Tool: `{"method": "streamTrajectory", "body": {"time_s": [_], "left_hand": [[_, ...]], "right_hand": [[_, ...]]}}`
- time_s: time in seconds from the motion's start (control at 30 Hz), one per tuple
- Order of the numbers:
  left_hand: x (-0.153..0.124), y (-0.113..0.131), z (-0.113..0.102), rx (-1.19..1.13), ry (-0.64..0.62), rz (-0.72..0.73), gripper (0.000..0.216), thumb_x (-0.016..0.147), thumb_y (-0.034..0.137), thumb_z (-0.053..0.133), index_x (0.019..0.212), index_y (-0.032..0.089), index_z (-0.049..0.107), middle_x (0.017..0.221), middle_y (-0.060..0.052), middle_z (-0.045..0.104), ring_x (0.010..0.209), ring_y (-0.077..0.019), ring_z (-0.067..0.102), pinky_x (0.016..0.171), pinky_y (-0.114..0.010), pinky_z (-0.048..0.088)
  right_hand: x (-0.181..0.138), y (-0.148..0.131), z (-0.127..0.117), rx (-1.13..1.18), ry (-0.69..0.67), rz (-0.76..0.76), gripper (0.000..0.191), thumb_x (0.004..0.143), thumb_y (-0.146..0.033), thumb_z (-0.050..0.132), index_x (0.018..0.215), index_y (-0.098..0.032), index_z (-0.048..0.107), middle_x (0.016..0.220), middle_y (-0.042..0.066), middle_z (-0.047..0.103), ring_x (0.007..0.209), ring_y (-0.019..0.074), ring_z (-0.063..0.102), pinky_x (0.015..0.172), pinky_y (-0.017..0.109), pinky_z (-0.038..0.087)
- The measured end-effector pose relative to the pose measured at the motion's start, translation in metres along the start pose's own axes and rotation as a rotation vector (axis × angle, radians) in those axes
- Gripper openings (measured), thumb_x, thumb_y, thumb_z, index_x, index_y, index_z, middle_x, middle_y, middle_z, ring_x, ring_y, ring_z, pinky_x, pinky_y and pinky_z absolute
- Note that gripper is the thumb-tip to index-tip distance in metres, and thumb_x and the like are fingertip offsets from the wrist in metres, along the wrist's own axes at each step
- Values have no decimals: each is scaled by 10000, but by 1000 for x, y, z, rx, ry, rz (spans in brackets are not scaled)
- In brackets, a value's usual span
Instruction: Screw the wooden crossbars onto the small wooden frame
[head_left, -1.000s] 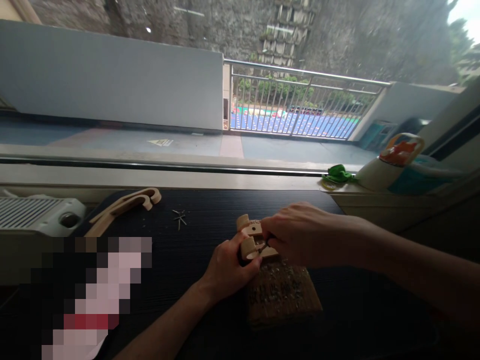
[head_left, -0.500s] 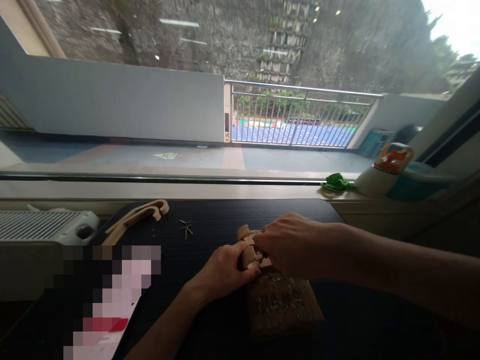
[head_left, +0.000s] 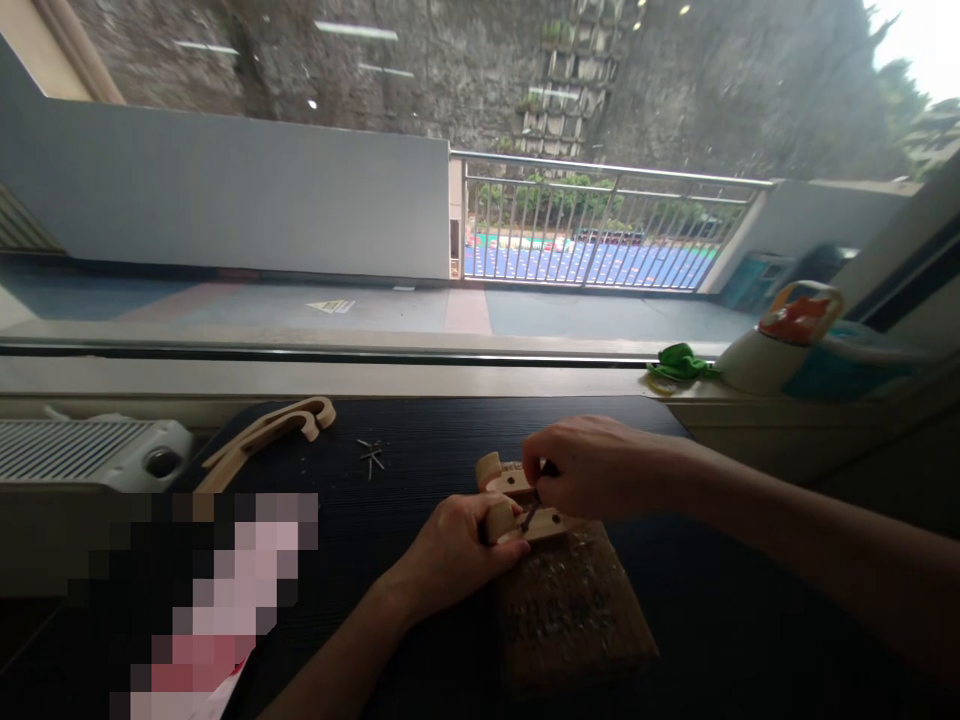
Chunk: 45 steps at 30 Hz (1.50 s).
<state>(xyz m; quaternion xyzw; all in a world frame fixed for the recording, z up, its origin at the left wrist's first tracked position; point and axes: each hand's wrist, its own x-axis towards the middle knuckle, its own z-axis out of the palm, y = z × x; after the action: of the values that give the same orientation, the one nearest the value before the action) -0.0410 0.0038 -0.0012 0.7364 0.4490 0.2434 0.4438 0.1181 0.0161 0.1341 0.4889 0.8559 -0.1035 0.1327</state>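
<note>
My left hand (head_left: 461,545) is closed round the near end of a pale wooden piece (head_left: 555,527) with curved ends and dark holes. The piece lies on a dark brown wooden block (head_left: 577,610) with a pitted top. Above it my right hand (head_left: 581,465) is closed round a small hand tool with a thin dark shaft (head_left: 531,512). The shaft slants down to the wood near my left fingertips. Its handle is mostly hidden in my fist, so its exact kind cannot be made out. A second pale strip of the wood (head_left: 512,481) with a hole shows behind.
On the black table (head_left: 420,440) lie several nails or thin metal pins (head_left: 370,457) and curved pale wooden pieces (head_left: 262,435). A green cloth (head_left: 679,362) and a white jug-like container (head_left: 765,360) stand on the windowsill. A blurred pink sheet (head_left: 247,570) is at the lower left.
My right hand has lifted and shifted slightly, so the tool's shaft and the holes in the wood now show. My left hand keeps its grip on the wooden piece.
</note>
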Motion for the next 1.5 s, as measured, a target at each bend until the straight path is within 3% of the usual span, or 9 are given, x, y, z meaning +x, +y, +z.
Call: {"method": "streamTrajectory", "body": {"time_s": [0.2, 0.33, 0.47, 0.63, 0.87, 1.1, 1.27, 1.5], "left_hand": [[-1, 1, -2, 14, 1, 28, 278, 665, 350, 601, 877, 170, 601, 740, 12, 621, 640, -112, 534, 586, -196, 390], [-2, 4, -4, 57, -20, 22, 248, 670, 362, 590, 803, 152, 585, 715, 7, 608, 613, -106, 521, 555, -192, 379], [-4, 11, -7, 106, -19, 24, 262, 677, 351, 583, 866, 171, 581, 719, 11, 614, 613, -110, 527, 558, -195, 371], [-5, 12, -5, 100, -17, 45, 288, 680, 324, 579, 941, 201, 570, 736, 20, 618, 627, -114, 539, 577, -198, 373], [-2, 2, 0, 155, 27, 46, 207, 673, 361, 579, 768, 179, 552, 640, 33, 566, 537, -88, 473, 517, -201, 338], [-3, 6, -1, 99, 18, 53, 172, 675, 323, 568, 745, 166, 550, 683, 22, 585, 568, -89, 486, 526, -195, 351], [-4, 12, -4, 71, -5, 29, 197, 672, 314, 570, 805, 168, 573, 695, 18, 610, 586, -103, 511, 544, -198, 371], [-4, 11, -3, 84, 4, 21, 191, 678, 329, 571, 788, 173, 566, 646, 38, 594, 555, -90, 499, 531, -189, 363]], "right_hand": [[-9, -6, 1, -159, 50, 34, 204, 751, -239, 450, 882, -167, 589, 761, 65, 639, 641, 165, 572, 533, 254, 318], [-7, -14, -4, -236, 30, -104, 116, 741, -195, 488, 777, -161, 593, 744, 62, 639, 619, 153, 574, 520, 238, 318], [-4, -18, -5, -247, -29, -253, 107, 741, -175, 507, 788, -146, 599, 695, 54, 634, 610, 148, 576, 516, 232, 319], [-2, -20, -5, -207, -98, -184, 138, 757, -183, 482, 779, -135, 609, 662, 59, 628, 591, 139, 575, 516, 228, 317], [2, -10, -5, -136, -43, -32, 235, 787, -282, 425, 777, -157, 624, 747, 83, 646, 693, 169, 580, 569, 251, 347], [-6, -21, -10, -321, -63, -176, 114, 732, -184, 521, 807, -136, 591, 698, 69, 616, 616, 162, 575, 529, 249, 347], [-11, -19, -5, -288, -58, -343, 87, 729, -109, 513, 769, -139, 584, 700, 46, 607, 622, 131, 566, 521, 226, 324], [-4, -18, -1, -201, -82, -283, 106, 714, -112, 511, 787, -132, 585, 658, 31, 602, 550, 112, 534, 488, 227, 286]]}}
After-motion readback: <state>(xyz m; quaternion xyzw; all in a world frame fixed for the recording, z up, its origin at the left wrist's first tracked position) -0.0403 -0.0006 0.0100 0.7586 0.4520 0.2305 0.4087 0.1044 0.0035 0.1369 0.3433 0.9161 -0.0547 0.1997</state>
